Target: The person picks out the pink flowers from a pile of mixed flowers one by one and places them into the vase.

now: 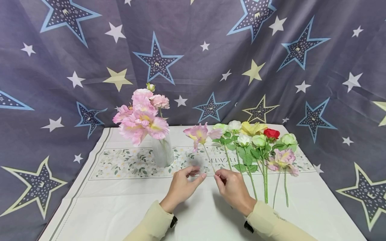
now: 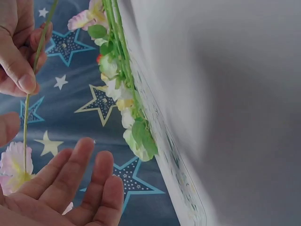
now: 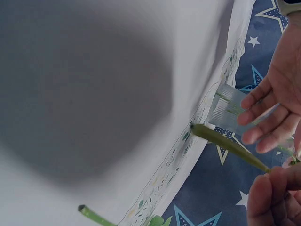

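Observation:
My right hand (image 1: 234,188) pinches the thin stem of a pink and yellow artificial flower (image 1: 198,134), its bloom tilted up and away above the table. In the right wrist view the stem's green lower end (image 3: 228,146) sticks out past the fingers. My left hand (image 1: 183,184) is just left of that stem, fingers spread and relaxed, holding nothing. Beyond it stands a clear ribbed vase (image 1: 163,154) with large pink blooms (image 1: 144,117) and smaller pale pink flowers in it.
On the right lie several loose stems: white roses (image 1: 243,139), green roses (image 1: 288,139), a red rose (image 1: 271,134), a yellow flower (image 1: 253,128) and another pink flower (image 1: 283,159). A white tablecloth (image 1: 120,211) with a floral band covers the table. A star-patterned curtain (image 1: 193,77) hangs behind.

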Available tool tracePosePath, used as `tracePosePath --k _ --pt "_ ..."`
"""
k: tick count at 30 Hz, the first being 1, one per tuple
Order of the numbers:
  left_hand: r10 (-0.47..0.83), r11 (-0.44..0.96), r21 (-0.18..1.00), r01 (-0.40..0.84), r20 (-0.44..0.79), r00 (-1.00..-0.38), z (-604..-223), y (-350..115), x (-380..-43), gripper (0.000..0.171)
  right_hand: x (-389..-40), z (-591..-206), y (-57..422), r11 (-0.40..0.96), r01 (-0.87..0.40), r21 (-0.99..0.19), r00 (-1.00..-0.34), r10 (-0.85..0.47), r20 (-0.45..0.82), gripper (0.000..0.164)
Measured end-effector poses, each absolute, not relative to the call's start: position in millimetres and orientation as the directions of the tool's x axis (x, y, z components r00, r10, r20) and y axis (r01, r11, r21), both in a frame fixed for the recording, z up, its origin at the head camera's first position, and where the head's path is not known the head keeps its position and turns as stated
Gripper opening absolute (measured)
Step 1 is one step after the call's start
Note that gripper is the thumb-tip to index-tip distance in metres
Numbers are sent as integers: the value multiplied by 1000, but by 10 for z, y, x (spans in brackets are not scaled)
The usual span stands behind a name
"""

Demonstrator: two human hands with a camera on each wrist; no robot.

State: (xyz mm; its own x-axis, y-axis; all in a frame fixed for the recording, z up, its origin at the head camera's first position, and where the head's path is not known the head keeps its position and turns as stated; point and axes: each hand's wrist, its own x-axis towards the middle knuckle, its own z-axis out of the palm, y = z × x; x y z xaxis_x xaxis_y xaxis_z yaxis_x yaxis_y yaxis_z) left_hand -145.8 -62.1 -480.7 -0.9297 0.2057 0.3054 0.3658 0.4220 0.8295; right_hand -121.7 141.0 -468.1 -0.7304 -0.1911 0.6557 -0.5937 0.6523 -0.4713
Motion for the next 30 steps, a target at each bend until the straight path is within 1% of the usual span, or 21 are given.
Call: tracePosePath --k 5,8,11,17,23,30 --pt "194 377 843 385 334 -922 -4783 -579 -1485 36 -1205 -4691 1375 660 -613 -436 -702 -201 683 18" --pt "169 363 846 390 352 -921 -4763 -551 -1505 30 -1191 -4690 1359 666 -606 -435 -709 -205 675 17" --pt "141 349 855 383 356 -924 -4745 -526 -1523 28 -1175 -4689 1342 654 -602 -459 -727 -210 654 17" --pt "107 325 880 346 329 -938 -4698 -470 -1528 23 -1163 -4712 1301 628 -609 -486 -735 -215 643 18" --pt "75 298 889 347 341 -937 -4682 -420 -1537 19 -1157 -4716 1276 626 -615 -480 -729 -220 648 17" --pt "64 280 911 303 297 -953 -4688 -389 -1526 16 -1160 -4734 1260 637 -621 -456 -716 -225 661 16"
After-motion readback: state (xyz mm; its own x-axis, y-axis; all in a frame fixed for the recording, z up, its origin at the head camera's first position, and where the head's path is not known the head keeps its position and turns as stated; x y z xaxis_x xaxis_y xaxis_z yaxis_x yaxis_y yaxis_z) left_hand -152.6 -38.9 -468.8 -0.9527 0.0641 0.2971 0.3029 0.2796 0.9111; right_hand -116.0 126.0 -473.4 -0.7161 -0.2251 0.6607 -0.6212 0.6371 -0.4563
